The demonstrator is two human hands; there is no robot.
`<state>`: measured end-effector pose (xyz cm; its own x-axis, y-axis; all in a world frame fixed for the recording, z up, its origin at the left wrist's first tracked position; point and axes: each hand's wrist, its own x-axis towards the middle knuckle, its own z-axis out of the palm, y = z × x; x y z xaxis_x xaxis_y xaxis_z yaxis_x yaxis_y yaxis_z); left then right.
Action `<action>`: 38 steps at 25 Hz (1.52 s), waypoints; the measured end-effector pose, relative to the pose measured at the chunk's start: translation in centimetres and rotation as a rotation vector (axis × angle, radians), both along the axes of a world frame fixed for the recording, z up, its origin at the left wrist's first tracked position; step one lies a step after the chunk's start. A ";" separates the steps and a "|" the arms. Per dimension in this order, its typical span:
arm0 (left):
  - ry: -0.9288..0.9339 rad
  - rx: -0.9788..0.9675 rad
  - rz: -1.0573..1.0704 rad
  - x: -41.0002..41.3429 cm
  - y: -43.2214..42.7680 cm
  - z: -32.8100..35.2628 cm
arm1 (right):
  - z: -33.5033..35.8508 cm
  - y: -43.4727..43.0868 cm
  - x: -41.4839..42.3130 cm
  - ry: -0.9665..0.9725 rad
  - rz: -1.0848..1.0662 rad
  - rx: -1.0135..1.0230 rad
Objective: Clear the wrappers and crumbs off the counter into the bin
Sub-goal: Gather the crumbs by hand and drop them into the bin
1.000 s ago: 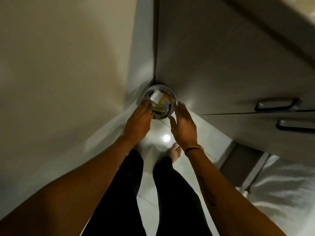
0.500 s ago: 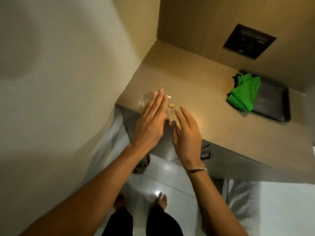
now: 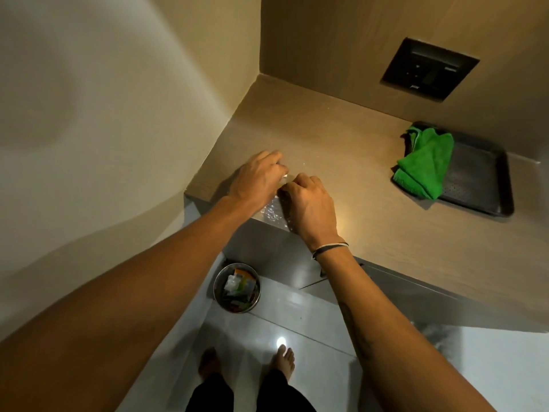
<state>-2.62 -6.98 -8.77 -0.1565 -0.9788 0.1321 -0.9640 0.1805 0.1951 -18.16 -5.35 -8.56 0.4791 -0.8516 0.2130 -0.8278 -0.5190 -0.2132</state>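
A crinkled clear wrapper lies on the near left corner of the wooden counter and hangs over its edge. My left hand rests on it with the fingers curled down. My right hand is beside it, fingers bent onto the same wrapper. A small white scrap shows where the fingertips meet. A few pale crumbs lie just beyond the hands. The round metal bin stands on the floor below the corner, with several wrappers inside.
A green cloth lies on a dark tray at the counter's right. A dark wall panel sits above it. A wall closes the left side. The grey cabinet front drops below the counter edge. My bare feet stand on the glossy floor.
One second ago both hands were down at the bin. They rose to the counter corner, and their flat fingers have now curled onto the clear wrapper.
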 end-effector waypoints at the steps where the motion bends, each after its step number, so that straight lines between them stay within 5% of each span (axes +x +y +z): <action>1: 0.003 -0.013 -0.003 0.1 0.3 -0.1 | 0.0 0.5 0.0 -0.014 0.003 -0.002; 6: 0.246 -0.296 0.138 1.0 6.4 -1.2 | -2.8 8.1 0.0 -0.322 0.039 -0.139; 10: 0.381 -0.506 0.467 3.3 18.6 -9.4 | -11.5 16.5 0.6 -0.320 0.123 0.131; 14: 0.324 0.027 0.569 2.5 26.6 -27.7 | -28.1 18.5 1.9 -0.025 0.123 0.436; 18: 0.326 0.427 0.484 2.6 25.2 -44.9 | -42.6 16.8 4.2 0.113 0.105 0.552; 24: 0.214 0.468 0.371 4.3 22.3 -58.5 | -55.6 14.5 5.0 0.195 0.151 0.611; 27: 0.137 0.485 0.370 4.3 24.3 -57.0 | -54.2 16.4 3.0 0.334 0.201 0.590; 30: 0.151 0.425 0.323 3.5 26.8 -51.0 | -48.5 18.2 1.5 0.267 0.197 0.574; 35: 0.166 0.464 0.262 1.3 26.5 -34.1 | -32.7 18.9 0.4 0.187 0.068 0.569; 38: 0.178 0.327 0.228 -0.6 25.1 -23.6 | -21.8 18.5 -0.8 0.020 -0.006 0.385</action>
<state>-3.24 18.15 -32.37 0.0661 -0.9804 -0.1854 -0.9181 -0.1325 0.3735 -18.96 13.14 -30.41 0.4744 -0.8704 -0.1320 -0.8366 -0.3990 -0.3753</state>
